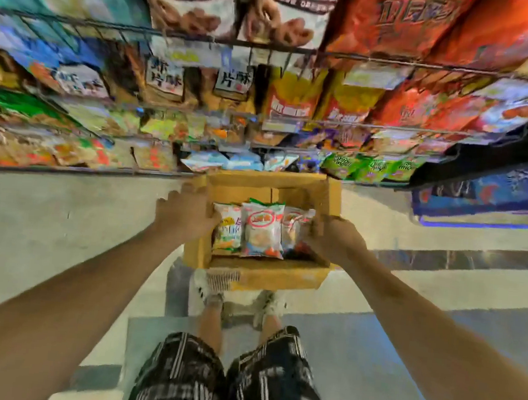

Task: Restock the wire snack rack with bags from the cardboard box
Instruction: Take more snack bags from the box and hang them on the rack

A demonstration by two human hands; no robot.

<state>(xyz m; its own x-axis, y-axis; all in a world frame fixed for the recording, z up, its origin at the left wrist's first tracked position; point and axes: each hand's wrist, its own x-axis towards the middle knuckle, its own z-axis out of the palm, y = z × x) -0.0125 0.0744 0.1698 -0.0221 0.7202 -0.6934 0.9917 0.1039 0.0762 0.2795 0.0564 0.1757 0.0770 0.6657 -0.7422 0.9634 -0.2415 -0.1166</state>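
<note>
Snack bags (262, 232) upright in cardboard box (262, 272), long axes vertical, both hands' fingers (172, 199) clamped on box sides

Pale grey polished concrete floor (44, 227); dark grey floor stripe (460, 260) to its right; blue printed display stand (499, 190) above that stripe.

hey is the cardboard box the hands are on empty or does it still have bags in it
Not empty. The open brown cardboard box shows at least three snack bags side by side, between the left hand and right hand.

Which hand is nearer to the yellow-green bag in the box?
Left. The left hand touches the yellow-green bag; the right hand is across the cardboard box.
</note>
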